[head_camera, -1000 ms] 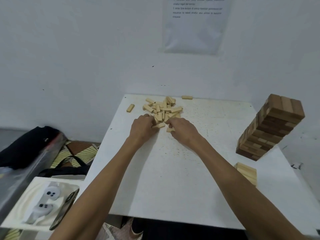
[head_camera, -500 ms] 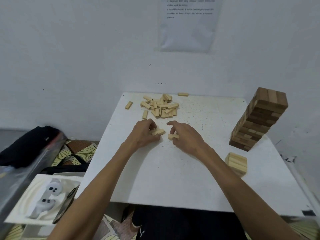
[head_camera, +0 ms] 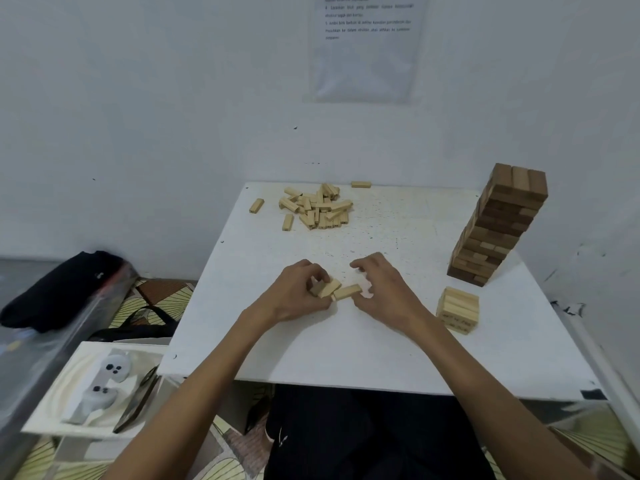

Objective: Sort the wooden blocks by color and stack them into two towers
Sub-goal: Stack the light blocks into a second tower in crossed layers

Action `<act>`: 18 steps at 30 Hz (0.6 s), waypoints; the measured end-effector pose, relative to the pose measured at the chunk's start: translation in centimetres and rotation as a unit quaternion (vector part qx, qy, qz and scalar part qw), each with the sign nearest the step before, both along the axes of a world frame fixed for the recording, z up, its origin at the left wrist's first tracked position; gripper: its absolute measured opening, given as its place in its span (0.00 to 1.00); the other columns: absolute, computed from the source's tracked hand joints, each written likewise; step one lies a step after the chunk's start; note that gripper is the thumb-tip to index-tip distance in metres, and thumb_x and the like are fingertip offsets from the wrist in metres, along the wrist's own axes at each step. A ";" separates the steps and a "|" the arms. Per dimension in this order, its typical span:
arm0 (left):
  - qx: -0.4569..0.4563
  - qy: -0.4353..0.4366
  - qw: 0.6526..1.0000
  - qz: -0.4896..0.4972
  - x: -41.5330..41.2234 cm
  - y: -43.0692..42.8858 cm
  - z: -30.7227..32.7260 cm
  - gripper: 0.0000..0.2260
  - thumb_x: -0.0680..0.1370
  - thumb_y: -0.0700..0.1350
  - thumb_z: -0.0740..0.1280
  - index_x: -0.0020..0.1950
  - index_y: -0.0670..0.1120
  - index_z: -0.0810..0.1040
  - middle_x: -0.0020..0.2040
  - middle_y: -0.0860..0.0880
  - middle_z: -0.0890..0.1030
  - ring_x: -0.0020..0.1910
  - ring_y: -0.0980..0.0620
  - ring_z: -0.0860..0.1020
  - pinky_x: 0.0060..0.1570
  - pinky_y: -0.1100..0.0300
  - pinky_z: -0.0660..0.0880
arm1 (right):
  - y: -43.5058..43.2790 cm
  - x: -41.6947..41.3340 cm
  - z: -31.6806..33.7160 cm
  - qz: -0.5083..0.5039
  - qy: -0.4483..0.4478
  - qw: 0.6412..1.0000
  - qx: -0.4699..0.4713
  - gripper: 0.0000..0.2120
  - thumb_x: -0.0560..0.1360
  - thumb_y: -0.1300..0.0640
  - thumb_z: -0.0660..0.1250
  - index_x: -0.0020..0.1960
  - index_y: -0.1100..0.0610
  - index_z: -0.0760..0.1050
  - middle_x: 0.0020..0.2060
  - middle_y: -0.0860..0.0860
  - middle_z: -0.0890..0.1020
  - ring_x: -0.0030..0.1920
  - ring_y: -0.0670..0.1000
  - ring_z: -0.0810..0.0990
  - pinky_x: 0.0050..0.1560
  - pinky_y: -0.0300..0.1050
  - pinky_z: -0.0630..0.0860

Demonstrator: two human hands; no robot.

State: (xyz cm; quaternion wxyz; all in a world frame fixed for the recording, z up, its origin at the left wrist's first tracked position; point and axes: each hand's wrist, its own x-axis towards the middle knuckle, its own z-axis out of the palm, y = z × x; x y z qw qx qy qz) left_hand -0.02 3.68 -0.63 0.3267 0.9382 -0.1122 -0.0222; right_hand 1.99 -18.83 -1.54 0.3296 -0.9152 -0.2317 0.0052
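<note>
Mid-counter, the left grip (head_camera: 294, 292) is holding pale blocks (head_camera: 325, 287), fingers (head_camera: 313, 271) hiding their ends; the right grip (head_camera: 384, 289) is touching another block (head_camera: 348, 292), hold unclear.

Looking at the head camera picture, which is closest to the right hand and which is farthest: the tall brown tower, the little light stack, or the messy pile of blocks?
1. little light stack: just to the right of the right hand, near side of the table.
2. tall brown tower: farther right and farther back.
3. messy pile: at the table's far edge.
</note>
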 end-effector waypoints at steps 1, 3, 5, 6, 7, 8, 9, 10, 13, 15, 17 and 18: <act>0.004 0.019 1.000 -0.017 -0.1 0.1 0.3 0.17 0.71 0.48 0.76 0.59 0.50 0.80 0.53 0.53 0.77 0.46 0.56 0.77 0.47 0.61 0.76 | 0.0 0.0 0.1 -0.023 -0.002 1.000 -0.022 0.24 0.76 0.55 0.72 0.70 0.55 0.71 0.59 0.49 0.72 0.59 0.48 0.73 0.56 0.46 0.76; 0.017 0.042 0.998 -0.047 -0.2 0.4 0.6 0.20 0.72 0.44 0.75 0.63 0.50 0.78 0.56 0.54 0.76 0.48 0.56 0.78 0.49 0.60 0.78 | 0.0 0.0 0.5 -0.045 0.024 0.998 -0.041 0.20 0.78 0.54 0.70 0.68 0.56 0.73 0.52 0.49 0.77 0.51 0.47 0.75 0.48 0.41 0.73; 0.019 0.055 0.997 -0.058 -0.2 0.6 0.5 0.24 0.72 0.43 0.76 0.67 0.50 0.76 0.56 0.54 0.77 0.47 0.57 0.78 0.50 0.61 0.78 | 0.1 0.0 0.7 -0.027 0.063 0.997 -0.028 0.18 0.78 0.57 0.68 0.67 0.56 0.75 0.46 0.47 0.80 0.43 0.44 0.76 0.43 0.40 0.75; 0.011 0.065 0.996 -0.055 -0.2 0.6 0.4 0.27 0.72 0.43 0.77 0.70 0.49 0.75 0.55 0.54 0.78 0.45 0.57 0.79 0.50 0.62 0.78 | 0.1 0.0 0.6 -0.013 0.073 0.997 -0.027 0.19 0.77 0.57 0.68 0.68 0.56 0.75 0.45 0.46 0.80 0.43 0.43 0.76 0.45 0.41 0.77; 0.004 0.075 0.996 -0.052 -0.1 0.6 0.4 0.28 0.72 0.44 0.77 0.71 0.49 0.74 0.53 0.55 0.79 0.44 0.58 0.78 0.49 0.64 0.78 | 0.1 0.0 0.5 0.001 0.081 0.996 -0.030 0.21 0.76 0.56 0.69 0.69 0.55 0.74 0.46 0.45 0.80 0.45 0.42 0.76 0.47 0.41 0.77; 0.000 0.081 0.995 -0.050 -0.1 0.6 0.4 0.29 0.72 0.45 0.78 0.72 0.49 0.73 0.50 0.56 0.80 0.42 0.59 0.78 0.47 0.67 0.76 | 0.1 0.0 0.5 0.016 0.090 0.995 -0.037 0.23 0.75 0.54 0.69 0.70 0.54 0.73 0.48 0.43 0.79 0.46 0.41 0.75 0.48 0.39 0.75; 0.001 0.083 0.995 -0.052 0.0 0.6 0.4 0.30 0.72 0.46 0.78 0.72 0.49 0.73 0.49 0.56 0.80 0.40 0.60 0.77 0.45 0.69 0.74 | -0.1 0.1 0.6 0.033 0.100 0.993 -0.048 0.26 0.74 0.52 0.71 0.71 0.53 0.72 0.49 0.43 0.78 0.48 0.40 0.73 0.48 0.36 0.71; 0.005 0.082 0.995 -0.056 0.0 0.5 0.5 0.30 0.72 0.47 0.78 0.72 0.49 0.74 0.47 0.56 0.80 0.39 0.60 0.76 0.43 0.70 0.73 | -0.1 0.2 0.7 0.051 0.105 0.991 -0.061 0.28 0.72 0.50 0.72 0.71 0.52 0.71 0.50 0.42 0.76 0.49 0.40 0.72 0.49 0.34 0.68; 0.021 0.079 0.994 -0.068 0.0 0.1 0.8 0.30 0.70 0.50 0.80 0.71 0.50 0.75 0.47 0.56 0.79 0.39 0.59 0.75 0.42 0.71 0.71 | -0.5 0.6 1.0 0.084 0.109 0.986 -0.090 0.33 0.70 0.46 0.76 0.72 0.50 0.70 0.52 0.42 0.75 0.49 0.40 0.71 0.47 0.32 0.66; 0.023 0.080 0.994 -0.077 -0.2 0.0 1.0 0.29 0.70 0.51 0.79 0.70 0.51 0.76 0.47 0.56 0.79 0.39 0.59 0.75 0.42 0.68 0.72 | -0.8 0.9 1.0 0.090 0.099 0.987 -0.087 0.31 0.71 0.45 0.77 0.71 0.50 0.72 0.50 0.42 0.76 0.47 0.41 0.73 0.46 0.32 0.67; 0.031 0.079 0.992 -0.089 -0.4 0.2 1.3 0.27 0.70 0.51 0.79 0.68 0.52 0.77 0.49 0.56 0.79 0.40 0.58 0.74 0.44 0.64 0.75 | -0.9 0.9 0.8 0.092 0.087 0.989 -0.080 0.27 0.71 0.46 0.77 0.68 0.50 0.75 0.48 0.41 0.77 0.46 0.42 0.74 0.46 0.33 0.68; 0.036 0.081 0.992 -0.093 -0.5 0.2 1.4 0.28 0.70 0.53 0.79 0.68 0.52 0.77 0.50 0.56 0.79 0.41 0.59 0.74 0.45 0.63 0.75 | -1.0 0.8 0.8 0.093 0.086 0.989 -0.079 0.27 0.72 0.47 0.76 0.69 0.50 0.75 0.47 0.40 0.77 0.46 0.42 0.74 0.46 0.33 0.67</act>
